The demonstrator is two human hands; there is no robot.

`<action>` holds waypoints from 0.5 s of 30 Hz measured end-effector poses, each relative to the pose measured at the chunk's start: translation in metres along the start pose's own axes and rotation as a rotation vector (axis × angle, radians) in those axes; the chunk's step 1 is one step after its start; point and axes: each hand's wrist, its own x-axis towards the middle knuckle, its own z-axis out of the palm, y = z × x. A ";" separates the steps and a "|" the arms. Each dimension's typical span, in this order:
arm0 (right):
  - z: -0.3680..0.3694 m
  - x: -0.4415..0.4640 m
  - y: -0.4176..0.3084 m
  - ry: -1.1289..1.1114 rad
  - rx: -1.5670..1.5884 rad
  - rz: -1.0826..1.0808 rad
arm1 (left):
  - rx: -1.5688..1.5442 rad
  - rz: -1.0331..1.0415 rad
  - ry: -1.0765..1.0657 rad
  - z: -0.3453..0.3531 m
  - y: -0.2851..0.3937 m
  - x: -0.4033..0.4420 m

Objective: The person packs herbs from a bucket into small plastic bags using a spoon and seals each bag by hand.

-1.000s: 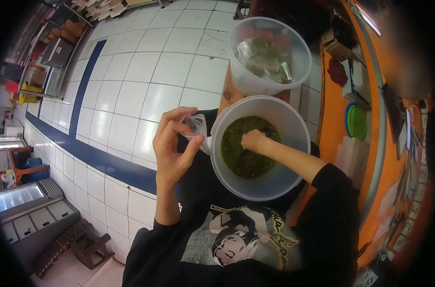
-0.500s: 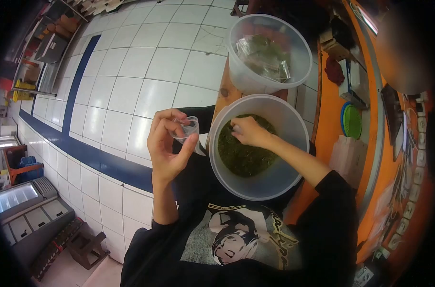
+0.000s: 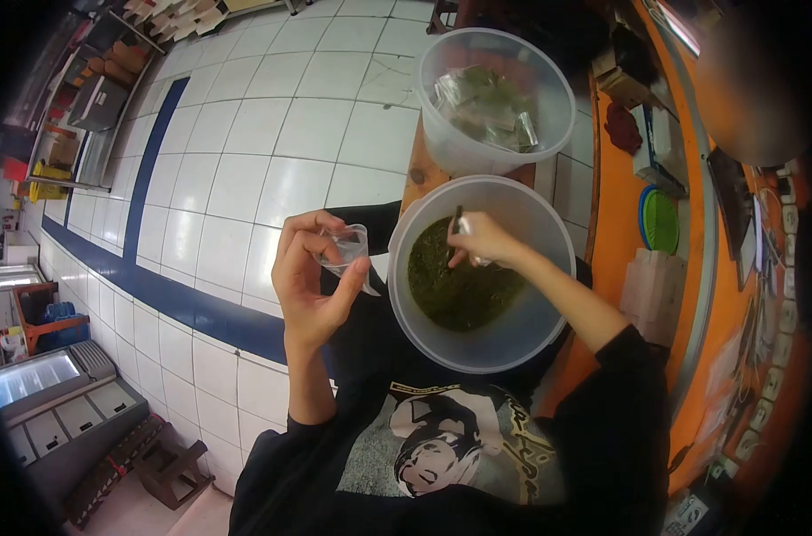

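A clear plastic bag (image 3: pixel 350 247) hangs from my left hand (image 3: pixel 315 277), its mouth held round between thumb and fingers, just left of the near bucket. The near translucent bucket (image 3: pixel 537 326) holds a dark green chopped mixture (image 3: pixel 455 299) in liquid. Over that mixture, inside the bucket's rim, my right hand (image 3: pixel 484 239) is closed around something dark and thin with a pale part, perhaps a scoop; its lower end is hard to make out. Beyond stands a second translucent bucket (image 3: pixel 441 147) with filled clear packets (image 3: pixel 495 107) inside.
The buckets are by a wooden bench (image 3: pixel 417 174). At right, an orange surface (image 3: pixel 616 214) holds a green round item (image 3: pixel 661 220), boxes and a dark red cloth (image 3: pixel 622 128). A brown stool (image 3: pixel 172 472) and metal shelving (image 3: pixel 93 161) are at left.
My right hand has risen from the green mixture, and a dark thin thing now shows at its fingers. My left hand still holds the bag, having shifted slightly left and down.
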 end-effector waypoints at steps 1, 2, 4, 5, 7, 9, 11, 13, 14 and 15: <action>-0.006 -0.012 -0.010 0.003 -0.002 -0.002 | -0.002 0.004 0.001 0.000 0.001 -0.001; -0.013 -0.026 -0.021 0.036 0.110 -0.068 | -0.019 -0.024 0.003 0.001 0.001 -0.001; -0.022 -0.055 -0.037 0.075 0.222 -0.132 | -0.041 -0.052 0.001 0.004 0.001 -0.001; -0.026 -0.071 -0.042 0.154 0.295 -0.205 | -0.062 -0.062 -0.010 0.008 0.001 0.000; -0.031 -0.094 -0.042 0.246 0.374 -0.282 | -0.089 -0.067 -0.034 0.017 0.001 0.001; -0.034 -0.111 -0.037 0.379 0.462 -0.340 | -0.075 -0.042 -0.116 0.030 0.002 0.000; -0.036 -0.123 -0.031 0.424 0.512 -0.365 | -0.055 -0.032 -0.192 0.046 0.004 -0.003; -0.039 -0.130 -0.028 0.459 0.562 -0.388 | 0.006 0.018 -0.324 0.062 0.005 -0.008; -0.041 -0.133 -0.029 0.493 0.569 -0.417 | 0.009 0.022 -0.326 0.070 0.006 -0.010; -0.042 -0.137 -0.032 0.527 0.575 -0.447 | 0.081 0.045 -0.363 0.078 0.008 -0.012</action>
